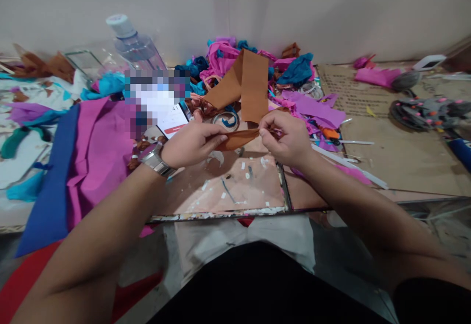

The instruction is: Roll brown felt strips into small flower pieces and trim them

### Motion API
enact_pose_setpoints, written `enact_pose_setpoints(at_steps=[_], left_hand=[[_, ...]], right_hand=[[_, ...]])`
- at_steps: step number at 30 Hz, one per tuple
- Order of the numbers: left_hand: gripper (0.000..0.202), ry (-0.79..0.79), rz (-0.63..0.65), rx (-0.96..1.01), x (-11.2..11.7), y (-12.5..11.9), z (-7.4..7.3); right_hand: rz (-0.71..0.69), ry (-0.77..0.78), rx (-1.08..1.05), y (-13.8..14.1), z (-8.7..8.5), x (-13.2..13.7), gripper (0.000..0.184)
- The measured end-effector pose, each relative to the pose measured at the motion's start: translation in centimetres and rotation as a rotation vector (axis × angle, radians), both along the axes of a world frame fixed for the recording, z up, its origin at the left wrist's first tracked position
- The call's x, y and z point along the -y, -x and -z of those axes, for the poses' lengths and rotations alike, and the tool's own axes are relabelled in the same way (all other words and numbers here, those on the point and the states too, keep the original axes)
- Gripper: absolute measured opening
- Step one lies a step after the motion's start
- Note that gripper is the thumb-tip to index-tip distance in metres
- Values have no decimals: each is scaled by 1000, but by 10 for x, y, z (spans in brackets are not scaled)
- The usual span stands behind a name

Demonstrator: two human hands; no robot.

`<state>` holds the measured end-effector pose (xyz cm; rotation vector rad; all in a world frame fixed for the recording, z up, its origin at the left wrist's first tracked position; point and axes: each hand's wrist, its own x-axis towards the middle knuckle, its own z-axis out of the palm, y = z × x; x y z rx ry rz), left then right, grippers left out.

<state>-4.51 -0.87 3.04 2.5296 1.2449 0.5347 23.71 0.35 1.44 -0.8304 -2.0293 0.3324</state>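
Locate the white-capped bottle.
In the head view, the white-capped bottle is at upper left, just beyond the phone with the lit screen and near the pale wall.

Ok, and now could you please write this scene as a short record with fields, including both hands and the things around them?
Left hand: holds one end of a brown strip
Right hand: pinches the strip's other side
Wrist: watch on the left
Behind the hands: folded brown piece, coloured scraps
Left side: phone with lit screen, bottle, pink sheet, blue sheet
Right side: cardboard
Material of strip: cannot tell
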Motion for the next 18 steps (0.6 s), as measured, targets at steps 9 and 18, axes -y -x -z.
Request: enact_pose_setpoints(at_steps=[9, 18], left_hand=[[49, 31, 156, -75, 8, -9, -4], [37, 249, 218, 127, 17, -19, -10]], right_hand=[[-145, 37, 149, 11, 5, 7, 7], [-236, 71, 168, 18, 4, 16, 8]])
